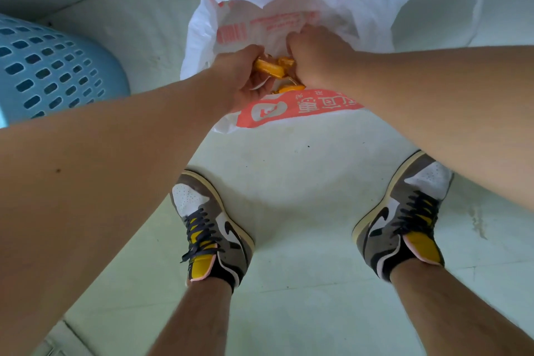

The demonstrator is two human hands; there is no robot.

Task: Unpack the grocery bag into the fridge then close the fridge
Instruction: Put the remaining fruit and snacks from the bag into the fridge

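A white plastic grocery bag (361, 0) with red-orange print lies open on the pale floor in front of my feet. Both my hands reach into its mouth. My left hand (239, 75) curls around small orange wrapped packets (268, 68). My right hand (312, 52) is a fist with its fingers curled inside the bag, next to more orange packets (286, 62); what it holds is hidden. Another orange packet (289, 89) shows below the hands. The fridge is out of sight.
A light-blue perforated plastic basket (49, 72) stands at the left, close to my left forearm. My two sneakers (211, 228) (404, 217) stand on the pale green-white floor below the bag. A wall edge runs along the top left.
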